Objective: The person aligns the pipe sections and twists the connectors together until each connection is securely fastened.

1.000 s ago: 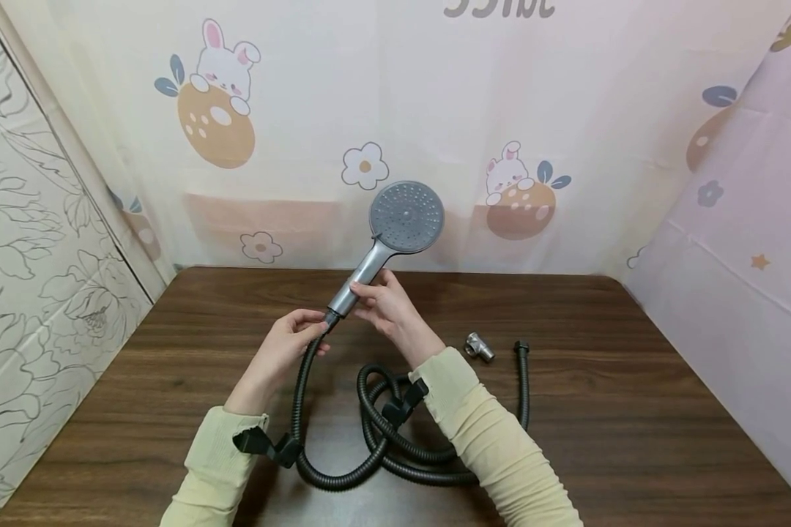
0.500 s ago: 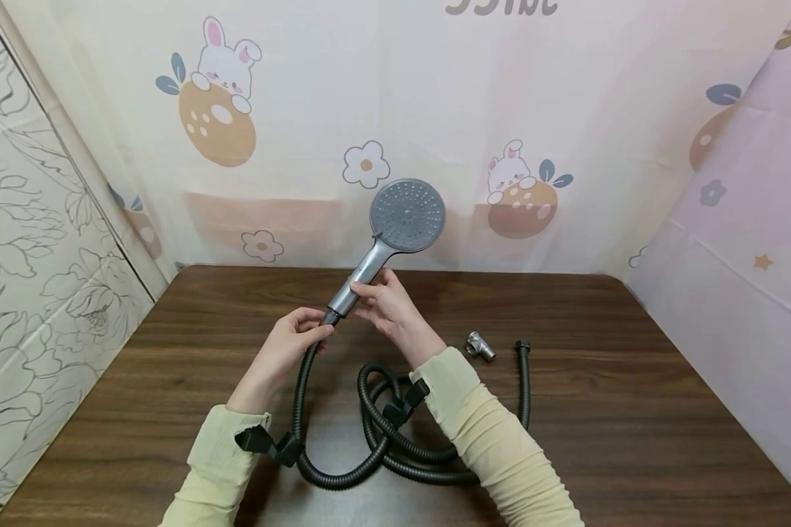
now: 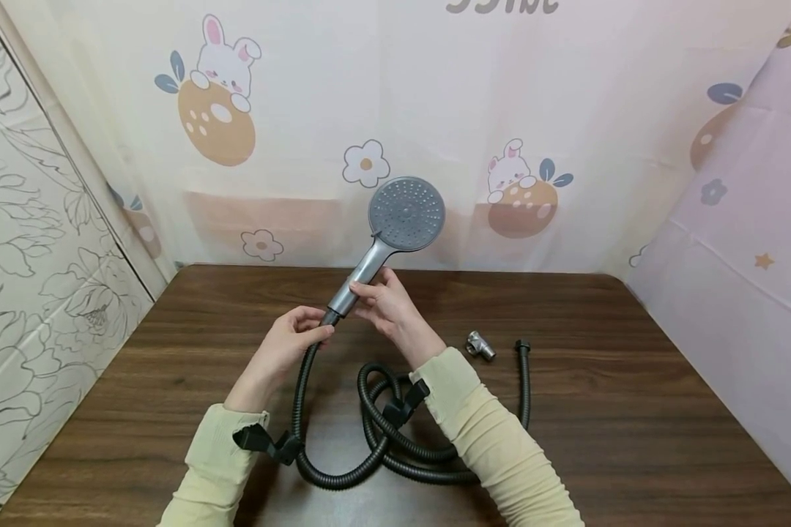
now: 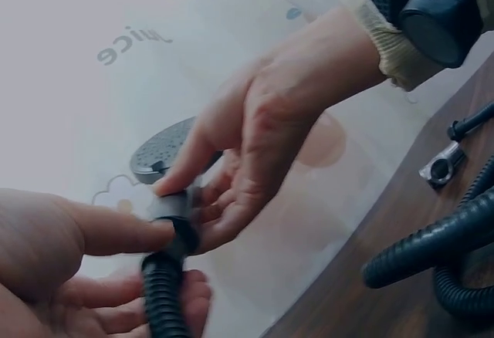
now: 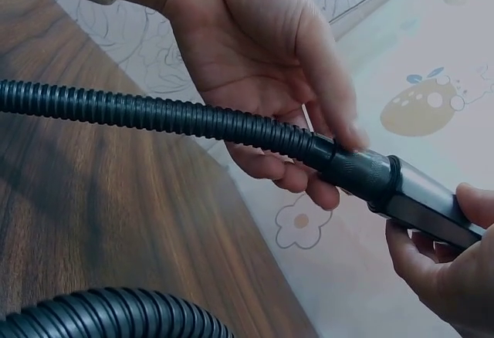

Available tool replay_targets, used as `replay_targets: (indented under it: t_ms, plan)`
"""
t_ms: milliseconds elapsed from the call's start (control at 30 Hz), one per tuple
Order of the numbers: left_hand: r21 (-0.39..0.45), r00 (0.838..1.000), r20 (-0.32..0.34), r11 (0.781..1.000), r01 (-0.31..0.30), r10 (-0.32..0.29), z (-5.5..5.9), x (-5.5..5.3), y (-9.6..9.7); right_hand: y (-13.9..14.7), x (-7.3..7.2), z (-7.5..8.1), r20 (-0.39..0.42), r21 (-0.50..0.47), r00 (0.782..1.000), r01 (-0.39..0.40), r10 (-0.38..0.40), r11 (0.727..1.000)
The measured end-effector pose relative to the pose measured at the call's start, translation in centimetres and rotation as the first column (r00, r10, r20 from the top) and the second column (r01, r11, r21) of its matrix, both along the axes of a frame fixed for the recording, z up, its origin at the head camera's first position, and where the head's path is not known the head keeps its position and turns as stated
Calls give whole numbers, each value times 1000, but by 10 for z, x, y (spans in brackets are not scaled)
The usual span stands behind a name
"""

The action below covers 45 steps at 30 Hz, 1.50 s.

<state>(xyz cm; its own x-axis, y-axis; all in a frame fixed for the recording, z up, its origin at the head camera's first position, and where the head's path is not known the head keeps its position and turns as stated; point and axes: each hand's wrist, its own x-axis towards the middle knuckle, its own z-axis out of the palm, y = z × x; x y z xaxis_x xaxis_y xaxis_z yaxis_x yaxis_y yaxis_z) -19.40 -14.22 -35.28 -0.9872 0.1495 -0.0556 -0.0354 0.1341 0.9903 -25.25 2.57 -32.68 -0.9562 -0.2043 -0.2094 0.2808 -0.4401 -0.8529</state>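
Observation:
A grey shower head (image 3: pixel 406 214) is held up off the table, its spray face toward the head camera. My right hand (image 3: pixel 390 313) grips its silver handle (image 3: pixel 358 284). At the handle's lower end, my left hand (image 3: pixel 288 347) pinches the black connector (image 5: pixel 359 170) of the ribbed shower hose (image 3: pixel 298 399) between thumb and fingers. In the right wrist view the connector meets the handle end. From there the hose drops to the table and lies in loops under the right forearm, which hides part of it.
A small chrome angled fitting (image 3: pixel 480 346) lies on the brown wooden table (image 3: pixel 633 410), right of the right hand. Beside it is the hose's free end (image 3: pixel 523 350). Patterned curtains (image 3: pixel 303 95) hang behind the table and at both sides.
My left thumb and fingers have shifted slightly on the connector since one second ago. The shower head and right hand stay almost in place.

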Motion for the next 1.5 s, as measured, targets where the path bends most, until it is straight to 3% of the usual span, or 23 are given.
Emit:
replay_targets:
  t_ms: [400,1033,1500]
  plan:
    - [21,985,30,986,167,-168,-5,-3,-4,1,-1,-3,-28,15,1000,-10,10,1000]
    - [6,996,22,996,90,-90,-5,-3,-4,1,-1,-4,-27,15,999,-22,22,1000]
    - [50,993,43,993,104,-106,-10,-5,1,1,-1,-3,-20,26,999,-28,28,999]
